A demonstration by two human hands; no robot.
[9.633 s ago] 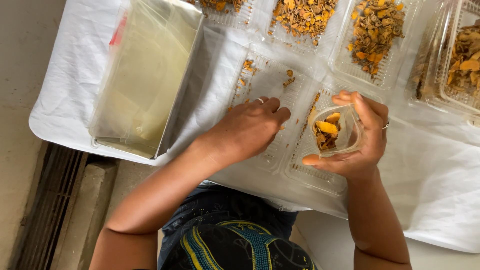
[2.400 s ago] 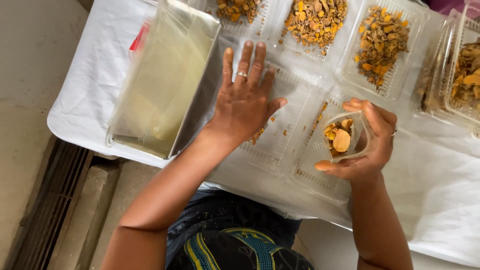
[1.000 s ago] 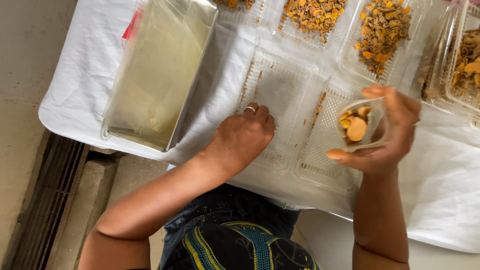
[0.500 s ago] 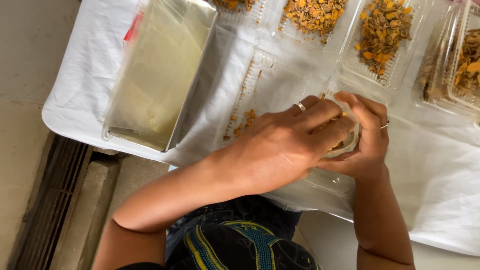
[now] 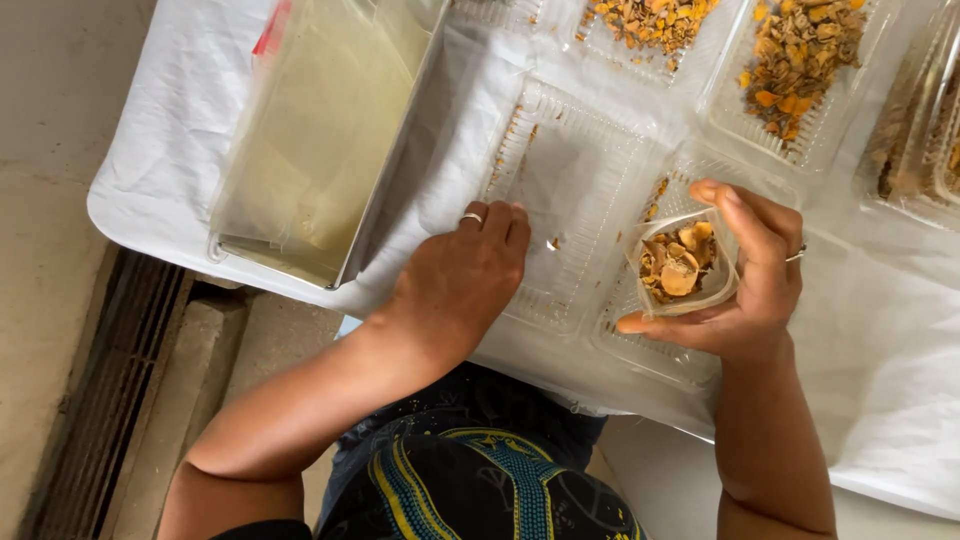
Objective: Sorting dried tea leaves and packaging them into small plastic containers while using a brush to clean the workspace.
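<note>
My right hand (image 5: 745, 285) holds a small clear plastic bag (image 5: 685, 265) open at the top, with yellow-orange dried root pieces inside. It hovers over a clear plastic clamshell tray (image 5: 665, 350). My left hand (image 5: 460, 285) rests knuckles up on the near edge of another clear tray (image 5: 570, 170), fingers curled down onto its ribbed floor, where only a few crumbs lie. I cannot tell whether the fingers pinch a piece. Both hands wear a ring.
A metal tray (image 5: 330, 150) lined with clear bags sits at the left on the white cloth (image 5: 150, 150). Clear trays of dried orange and brown pieces (image 5: 800, 60) line the far side. A floor grate (image 5: 110, 390) runs below the table edge.
My left hand has pulled away from the bag in my right hand and dropped back left onto the nearly bare tray. The bag stays held in about the same place.
</note>
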